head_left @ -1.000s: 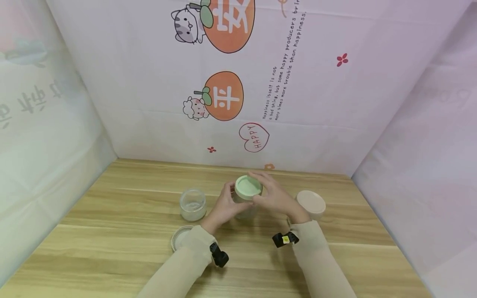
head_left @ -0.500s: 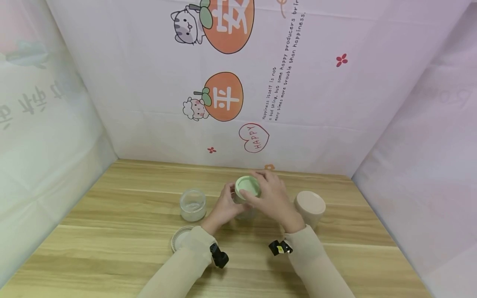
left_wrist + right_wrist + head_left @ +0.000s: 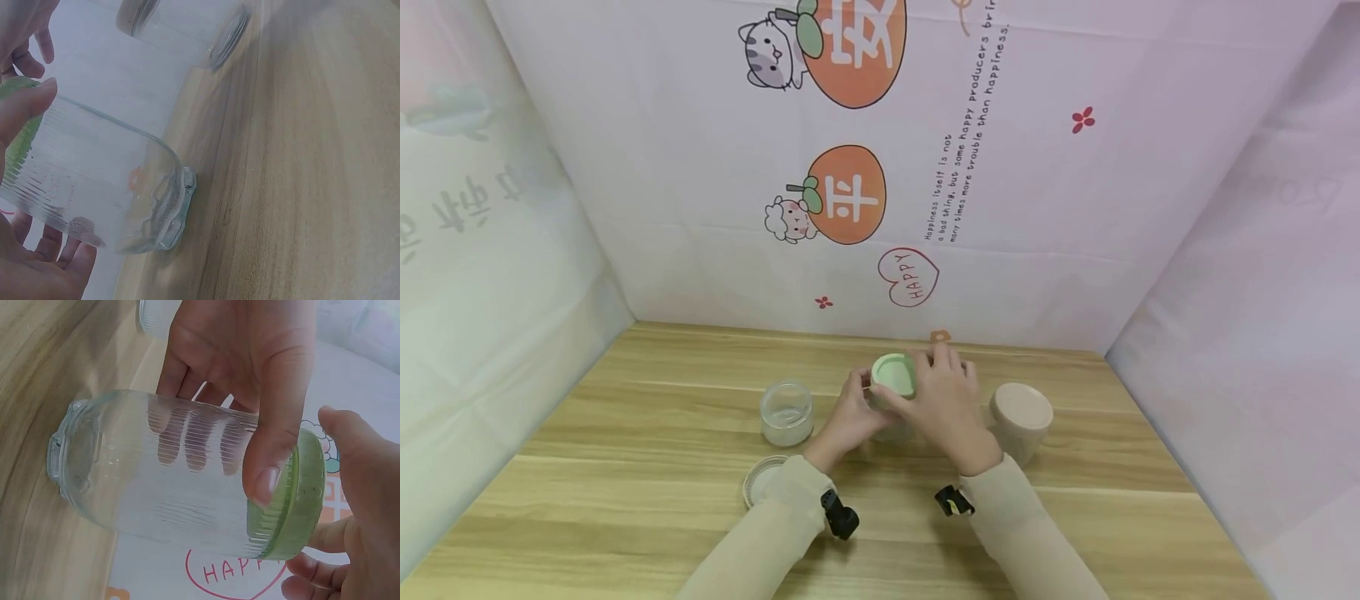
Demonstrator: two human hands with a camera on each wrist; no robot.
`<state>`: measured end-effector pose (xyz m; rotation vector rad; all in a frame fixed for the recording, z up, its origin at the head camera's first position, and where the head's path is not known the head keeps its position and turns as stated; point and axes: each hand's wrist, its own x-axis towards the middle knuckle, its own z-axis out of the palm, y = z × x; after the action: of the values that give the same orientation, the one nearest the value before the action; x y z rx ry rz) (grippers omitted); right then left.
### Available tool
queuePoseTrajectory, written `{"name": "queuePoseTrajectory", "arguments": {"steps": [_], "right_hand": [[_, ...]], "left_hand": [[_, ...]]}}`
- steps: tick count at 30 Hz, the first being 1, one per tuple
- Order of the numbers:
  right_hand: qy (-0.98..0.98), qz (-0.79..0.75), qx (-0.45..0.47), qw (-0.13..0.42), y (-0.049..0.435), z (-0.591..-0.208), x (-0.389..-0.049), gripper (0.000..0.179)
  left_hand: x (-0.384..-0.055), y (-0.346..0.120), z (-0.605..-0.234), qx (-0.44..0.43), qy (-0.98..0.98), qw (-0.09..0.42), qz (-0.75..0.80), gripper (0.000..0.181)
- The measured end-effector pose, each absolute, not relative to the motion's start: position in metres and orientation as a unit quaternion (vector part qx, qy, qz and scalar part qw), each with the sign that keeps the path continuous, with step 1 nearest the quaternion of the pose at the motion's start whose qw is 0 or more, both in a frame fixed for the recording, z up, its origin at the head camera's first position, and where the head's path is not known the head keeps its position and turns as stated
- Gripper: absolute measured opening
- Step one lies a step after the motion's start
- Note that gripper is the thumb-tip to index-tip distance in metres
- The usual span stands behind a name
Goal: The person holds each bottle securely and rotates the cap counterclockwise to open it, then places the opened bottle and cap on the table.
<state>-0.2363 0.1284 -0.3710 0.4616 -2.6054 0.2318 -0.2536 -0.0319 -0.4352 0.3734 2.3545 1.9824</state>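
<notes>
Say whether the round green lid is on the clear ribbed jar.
On: the green lid caps the jar in the right wrist view; how tightly, cannot tell.

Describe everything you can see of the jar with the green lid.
The jar is a clear, glass-looking cylinder with fine ribs round its upper part and a lumpy foot. It looks empty and stands seemingly upright on the wooden table. The pale green lid sits on its mouth; how tight, I can't tell. The left hand grips the jar near its top; the right hand curls round the lid.
</notes>
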Motion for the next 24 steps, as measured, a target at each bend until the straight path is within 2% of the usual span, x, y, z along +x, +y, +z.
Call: {"name": "queuePoseTrajectory", "arguments": {"steps": [11, 24], "right_hand": [[-0.949, 0.075, 0.184, 0.245, 0.1283, -0.3745, -0.2379, 0.08], [-0.937, 0.144, 0.24, 0.211, 0.1374, -0.374, -0.2406, 0.068]], "left_hand": [[-0.2534, -0.0317, -0.4346, 0.118, 0.762, 0.02, 0.637, 0.083], [-0.2529, -0.0326, -0.4334, 0.124, 0.762, 0.024, 0.635, 0.083]]}}
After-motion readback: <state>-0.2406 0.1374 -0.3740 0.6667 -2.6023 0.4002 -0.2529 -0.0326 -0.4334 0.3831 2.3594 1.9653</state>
